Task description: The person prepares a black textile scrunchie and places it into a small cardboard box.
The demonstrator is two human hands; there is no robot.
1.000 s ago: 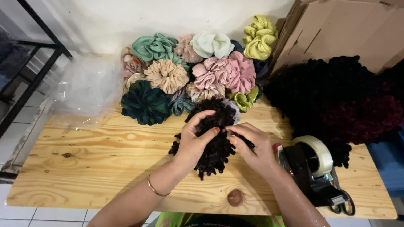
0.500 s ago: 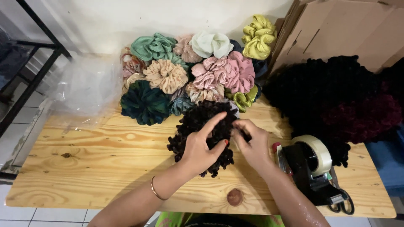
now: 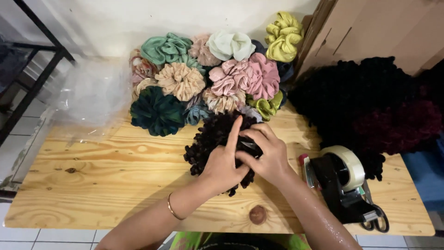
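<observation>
1. Dark curly scrunchie [image 3: 210,139] lies at the centre of the frame on the wooden counter [image 3: 92,185], just below the pile of coloured scrunchies [image 3: 208,78].
2. Left hand [image 3: 224,162] comes up from the lower edge, palm down on the scrunchie, index finger stretched toward the pile, remaining fingers curled into the curls.
3. Right hand [image 3: 266,155] enters from the lower right, fingers bent and pinching the scrunchie's right side, touching the left hand.
4. Its shape is a roundish clump with no clear long axis.
5. A tape dispenser [image 3: 342,180] sits at right.
</observation>
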